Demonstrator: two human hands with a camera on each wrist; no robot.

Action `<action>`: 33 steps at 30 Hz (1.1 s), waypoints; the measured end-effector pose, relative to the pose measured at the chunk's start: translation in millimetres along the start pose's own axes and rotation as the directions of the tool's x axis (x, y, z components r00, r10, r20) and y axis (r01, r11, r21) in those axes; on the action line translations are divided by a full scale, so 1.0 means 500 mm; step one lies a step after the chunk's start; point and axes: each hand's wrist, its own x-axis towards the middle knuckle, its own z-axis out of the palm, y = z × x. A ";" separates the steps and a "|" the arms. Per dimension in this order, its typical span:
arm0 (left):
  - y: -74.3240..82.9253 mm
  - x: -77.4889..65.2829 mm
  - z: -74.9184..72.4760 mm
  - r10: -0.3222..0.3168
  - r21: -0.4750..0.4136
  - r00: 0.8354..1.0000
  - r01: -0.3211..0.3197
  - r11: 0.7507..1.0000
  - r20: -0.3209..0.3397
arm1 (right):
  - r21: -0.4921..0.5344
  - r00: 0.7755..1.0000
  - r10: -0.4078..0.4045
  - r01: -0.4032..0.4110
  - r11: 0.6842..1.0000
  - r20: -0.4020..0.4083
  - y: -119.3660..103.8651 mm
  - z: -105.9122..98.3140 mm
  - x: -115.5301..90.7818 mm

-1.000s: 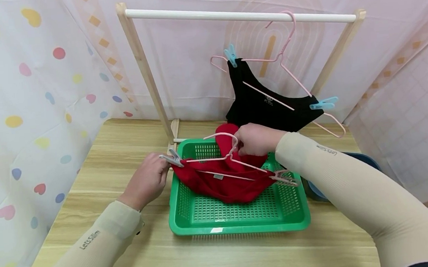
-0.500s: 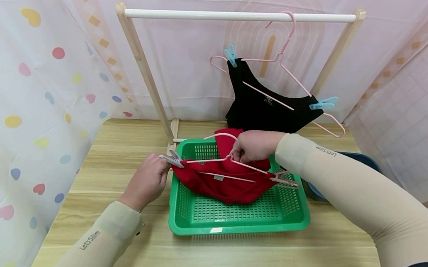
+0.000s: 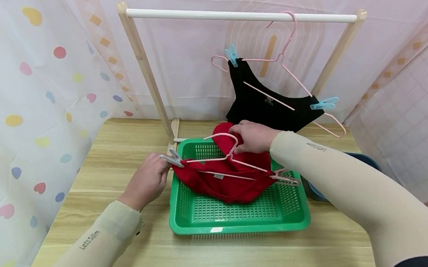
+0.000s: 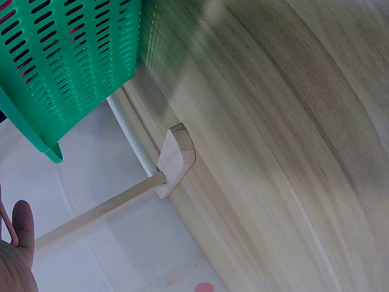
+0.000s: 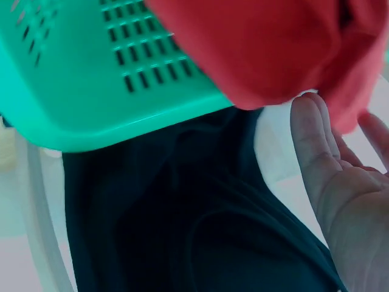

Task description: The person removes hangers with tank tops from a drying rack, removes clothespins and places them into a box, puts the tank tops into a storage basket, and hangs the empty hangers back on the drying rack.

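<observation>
A white curtain patterned with coloured shapes (image 3: 193, 69) is hung behind and beside the table (image 3: 248, 257), on whose far part a rack (image 3: 146, 67) of wooden posts and white rods is stood. A green basket (image 3: 241, 228) is placed on the table, in front of the rack. A black top (image 3: 253, 106) is hung at the far right, below the rack's upper rod. The red garment (image 3: 219, 192) is gathered in and above the basket, with its far end brought over the far rim. A blue basin (image 3: 367, 161) is partly hidden by the right arm. The near hanger's left end is held by the left hand (image 3: 147, 179), its grip pinched on the wire. The red garment's far end is touched by the right hand (image 3: 254, 136), its grip spread, with thumb and fingers apart. The black top is carried by a pink far hanger (image 3: 295, 77), hooked over the rod; the red garment is carried by the pale pink near hanger (image 3: 249, 164). The red garment is clipped by a grey peg (image 3: 174, 159) at left and a beige peg (image 3: 286, 178) at right; the black top is fastened by two blue pegs (image 3: 323, 104). A small white label (image 3: 218, 176) is shown at the red neckline.
</observation>
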 end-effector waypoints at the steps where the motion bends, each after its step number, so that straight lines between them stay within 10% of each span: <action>1: 0.000 0.000 -0.001 0.003 -0.001 1.000 -0.003 1.000 -0.003 | 0.004 1.000 0.017 -0.017 1.000 0.010 0.001 0.002 0.005; 13: 0.003 0.000 0.002 -0.004 0.007 1.000 0.004 1.000 0.000 | -0.134 0.994 -0.065 0.077 0.988 0.093 0.001 0.013 0.050; 33: 0.003 0.002 0.009 0.009 0.004 1.000 -0.009 1.000 -0.019 | -0.164 0.992 -0.087 0.071 0.984 -0.092 0.014 0.007 0.059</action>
